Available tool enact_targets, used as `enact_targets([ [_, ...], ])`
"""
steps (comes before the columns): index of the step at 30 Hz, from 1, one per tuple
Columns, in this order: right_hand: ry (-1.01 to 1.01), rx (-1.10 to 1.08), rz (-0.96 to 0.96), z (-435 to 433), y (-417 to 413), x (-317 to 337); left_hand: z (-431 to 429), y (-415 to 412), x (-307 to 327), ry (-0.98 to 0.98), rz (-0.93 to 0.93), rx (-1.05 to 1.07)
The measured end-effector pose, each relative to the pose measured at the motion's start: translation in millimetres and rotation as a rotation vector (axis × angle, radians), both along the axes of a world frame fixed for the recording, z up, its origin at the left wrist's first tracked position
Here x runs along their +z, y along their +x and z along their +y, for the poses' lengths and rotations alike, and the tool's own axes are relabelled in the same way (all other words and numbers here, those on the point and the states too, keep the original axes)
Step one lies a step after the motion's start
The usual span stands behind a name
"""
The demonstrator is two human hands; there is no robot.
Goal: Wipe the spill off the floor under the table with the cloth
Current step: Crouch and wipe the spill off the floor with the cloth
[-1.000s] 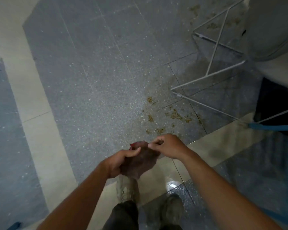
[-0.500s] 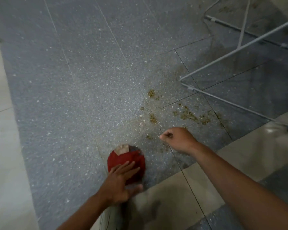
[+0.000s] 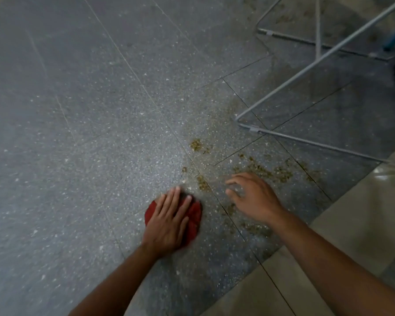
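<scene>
Your left hand (image 3: 169, 221) presses flat, fingers straight, on the red cloth (image 3: 193, 221), just short of the crumbly spill (image 3: 260, 171). Right hand (image 3: 252, 197) hovers, loosely spread, empty. Push forward firmly; gather the crumbs, don't scatter them toward the metal table legs (image 3: 306, 80).

Left hand (image 3: 169, 221), right hand (image 3: 253, 199) bare; forearms (image 3: 328, 258) bare

L hand (image 3: 169, 221) lies flat, fingers straight, on red cloth (image 3: 195, 216) on grey speckled floor (image 3: 89, 122), approx 6 o'clock in frame. R hand (image 3: 254, 198) at cloth's 3 o'clock, fingers loosely bent, holding nothing. Brown crumb spill (image 3: 262, 171) at cloth's 1 o'clock. White metal table frame (image 3: 253, 128) beyond, approx 2 o'clock.
</scene>
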State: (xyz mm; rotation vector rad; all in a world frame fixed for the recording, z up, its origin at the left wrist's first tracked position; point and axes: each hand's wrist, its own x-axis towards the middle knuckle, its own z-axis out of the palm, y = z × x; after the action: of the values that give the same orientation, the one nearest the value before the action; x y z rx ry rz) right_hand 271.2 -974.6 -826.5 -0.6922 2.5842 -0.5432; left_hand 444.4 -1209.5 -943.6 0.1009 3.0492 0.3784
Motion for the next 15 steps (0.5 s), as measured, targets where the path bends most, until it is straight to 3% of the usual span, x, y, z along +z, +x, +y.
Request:
enact_targets([
  [5, -0.007, -0.098, 0.033, 26.9, -17.2, -2.2, 10.3, -47.9, -3.8, -0.016, -0.042, 0.064],
  [10, -0.022, -0.131, -0.028, 25.1, -3.7, -2.1, 14.5, 37.3, 4.7, -0.057, -0.09, -0.325],
  [12, -0.028, -0.142, -0.036, 25.4, 5.3, -2.5, -12.0, 26.3, 7.2, -0.09, -0.12, -0.422],
  [15, -0.018, -0.141, -0.03, 27.6, 12.8, -4.6, -27.3, -41.4, 7.8, -0.088, -0.076, -0.255],
])
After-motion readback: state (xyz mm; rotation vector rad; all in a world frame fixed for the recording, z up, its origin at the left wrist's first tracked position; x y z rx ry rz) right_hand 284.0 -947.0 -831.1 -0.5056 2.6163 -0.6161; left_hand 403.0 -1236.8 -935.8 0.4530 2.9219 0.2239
